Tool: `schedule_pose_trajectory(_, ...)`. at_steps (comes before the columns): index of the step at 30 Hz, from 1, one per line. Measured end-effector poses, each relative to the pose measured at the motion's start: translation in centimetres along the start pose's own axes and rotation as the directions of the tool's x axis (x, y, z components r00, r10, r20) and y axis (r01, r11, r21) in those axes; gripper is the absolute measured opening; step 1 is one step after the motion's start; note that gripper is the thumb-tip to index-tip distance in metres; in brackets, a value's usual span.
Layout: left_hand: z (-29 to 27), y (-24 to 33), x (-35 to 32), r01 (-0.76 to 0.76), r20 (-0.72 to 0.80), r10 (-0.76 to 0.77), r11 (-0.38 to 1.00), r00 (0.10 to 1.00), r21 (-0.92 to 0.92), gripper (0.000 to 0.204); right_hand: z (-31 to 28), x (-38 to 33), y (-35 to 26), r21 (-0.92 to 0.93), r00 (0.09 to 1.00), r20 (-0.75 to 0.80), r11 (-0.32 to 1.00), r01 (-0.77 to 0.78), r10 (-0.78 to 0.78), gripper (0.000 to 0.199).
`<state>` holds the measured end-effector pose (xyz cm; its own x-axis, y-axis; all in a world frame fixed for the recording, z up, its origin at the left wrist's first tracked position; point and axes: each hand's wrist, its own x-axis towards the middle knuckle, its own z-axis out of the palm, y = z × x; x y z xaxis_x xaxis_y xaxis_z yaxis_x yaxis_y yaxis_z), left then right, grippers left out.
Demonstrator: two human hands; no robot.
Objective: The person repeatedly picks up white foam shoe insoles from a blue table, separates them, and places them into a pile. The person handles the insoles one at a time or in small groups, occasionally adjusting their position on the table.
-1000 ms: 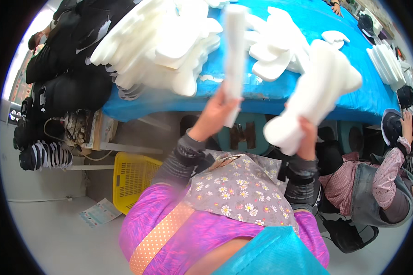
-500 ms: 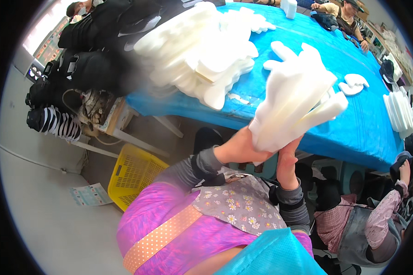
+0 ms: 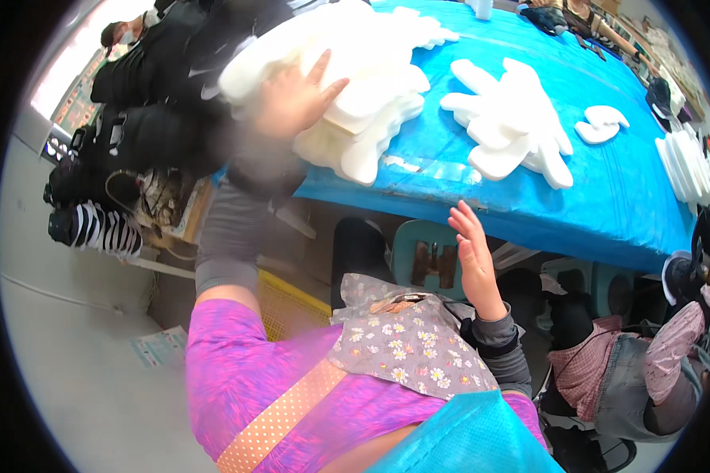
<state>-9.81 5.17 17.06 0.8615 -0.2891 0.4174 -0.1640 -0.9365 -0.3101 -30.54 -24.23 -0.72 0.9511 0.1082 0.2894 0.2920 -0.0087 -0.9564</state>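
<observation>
Head view: left hand (image 3: pixel 296 98), fingers spread, presses the tall stack of white foam cut-outs (image 3: pixel 347 75) at 11 o'clock; right hand (image 3: pixel 469 244) open, empty. Overhanging the blue table (image 3: pixel 607 213) edge, the stack could slide off.

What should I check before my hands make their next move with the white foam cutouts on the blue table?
1. Left hand on the big heap of white hand-shaped foam cutouts: ok, palm is resting on it.
2. Left hand's grip on any one piece: cannot tell, motion blur.
3. Right hand free: ok, open, empty, raised below the table edge.
4. Smaller pile of white foam cutouts fully on the blue table cover: ok.
5. Heap inside the table edge: not ok, bottom pieces overhang the near edge.
</observation>
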Motion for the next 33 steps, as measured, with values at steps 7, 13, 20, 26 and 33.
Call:
schedule_pose_trajectory(7, -1.0, 2.8, -0.1, -0.079, -0.337, 0.101, 0.994, 0.936, 0.079, 0.076, 0.1, -0.2, 1.0, 0.068, 0.993, 0.009, 0.990, -0.120, 0.120, 0.042)
schedule_pose_trajectory(13, 1.8, 4.5, 1.3, -0.339, -0.113, 0.345, 0.939, 0.932, 0.063, 0.062, 0.1, 0.1, 0.4, -0.048, 0.997, 0.007, 0.995, -0.082, 0.082, 0.041)
schedule_pose_trajectory(20, -0.1, -0.3, -0.3, -0.515, -0.308, 0.415, 0.639, 0.856, -0.571, 0.028, 1.1, 2.9, -1.1, -0.355, 0.988, -0.057, 0.928, 0.113, -0.142, 0.019)
schedule_pose_trajectory(26, -1.1, -2.5, -4.8, -0.532, -0.207, 0.496, 0.824, 0.844, -0.196, 0.023, 5.6, 9.6, -2.3, -0.396, 0.877, 0.041, 0.798, 0.454, -0.479, 0.009)
schedule_pose_trajectory(33, 3.4, -3.2, -4.4, -0.567, -0.481, 0.416, 0.793, 0.772, -0.223, 0.022, 12.2, 16.8, -2.9, -0.444, 0.740, -0.007, 0.665, 0.601, -0.673, 0.008)
